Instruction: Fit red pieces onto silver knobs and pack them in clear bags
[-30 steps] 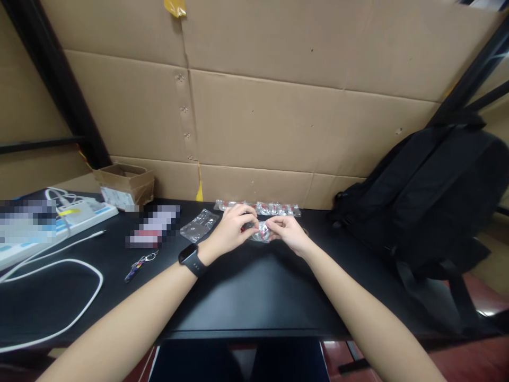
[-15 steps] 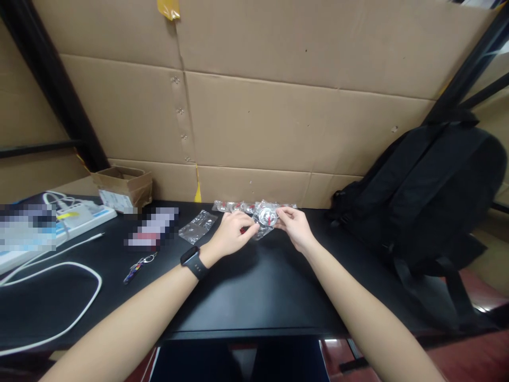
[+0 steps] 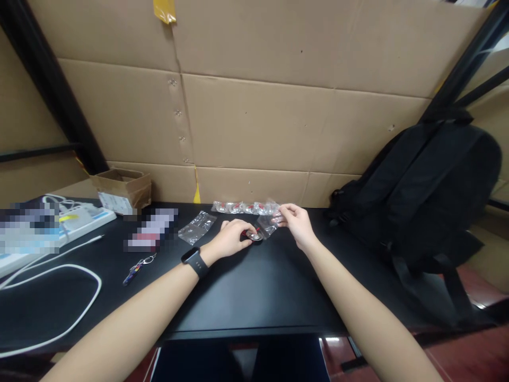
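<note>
My left hand [image 3: 234,237], with a black watch on its wrist, is closed on a shiny round metal piece [image 3: 255,235] with a red part, low over the black table. My right hand [image 3: 295,224] pinches a clear plastic bag [image 3: 269,225] by its right side; the bag's left edge meets the metal piece. Behind the hands lies a row of clear bags [image 3: 236,207] with round shiny items and red bits inside. A flat clear bag [image 3: 196,227] lies left of my left hand.
A small open cardboard box [image 3: 137,190], a blurred-out flat item [image 3: 153,229], a keychain [image 3: 137,269], a white cable [image 3: 95,297] and a power strip [image 3: 104,216] are on the left. A black backpack [image 3: 433,196] stands at the right, before a cardboard wall [image 3: 254,122].
The round metal piece has moved down and left into my left hand's fingers, apart from my right fingers. My right hand keeps the clear bag. The view has shifted slightly.
</note>
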Tool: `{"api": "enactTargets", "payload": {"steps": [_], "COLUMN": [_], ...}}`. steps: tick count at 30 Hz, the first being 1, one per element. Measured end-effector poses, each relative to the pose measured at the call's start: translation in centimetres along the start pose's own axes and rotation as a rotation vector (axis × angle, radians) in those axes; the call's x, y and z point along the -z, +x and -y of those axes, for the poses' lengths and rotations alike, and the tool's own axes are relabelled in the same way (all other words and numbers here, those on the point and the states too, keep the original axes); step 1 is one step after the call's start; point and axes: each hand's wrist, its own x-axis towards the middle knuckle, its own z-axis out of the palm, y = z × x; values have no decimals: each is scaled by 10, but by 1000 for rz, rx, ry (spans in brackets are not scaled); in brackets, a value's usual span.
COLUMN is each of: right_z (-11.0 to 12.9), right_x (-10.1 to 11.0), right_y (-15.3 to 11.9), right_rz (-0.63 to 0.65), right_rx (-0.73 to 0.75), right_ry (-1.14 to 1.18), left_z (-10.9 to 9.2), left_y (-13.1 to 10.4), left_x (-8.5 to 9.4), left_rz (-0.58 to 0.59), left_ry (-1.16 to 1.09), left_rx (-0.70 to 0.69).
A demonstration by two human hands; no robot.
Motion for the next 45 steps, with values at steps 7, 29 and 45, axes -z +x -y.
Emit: {"api": "enactTargets", "payload": {"steps": [7, 29, 45], "right_z": [11, 9, -1], "right_x": [6, -22, -19], "right_y": [0, -21, -19], "right_rz": [-84, 182, 239], "right_rx": [41, 65, 116], "right_ry": [95, -4, -159], "left_z": [-4, -6, -13], "left_y": [2, 12, 9], "left_x": [1, 9, 14], "left_rz": [-59, -386, -298], "left_ry": [-172, -885, -598], "left_rx": [14, 191, 138]}}
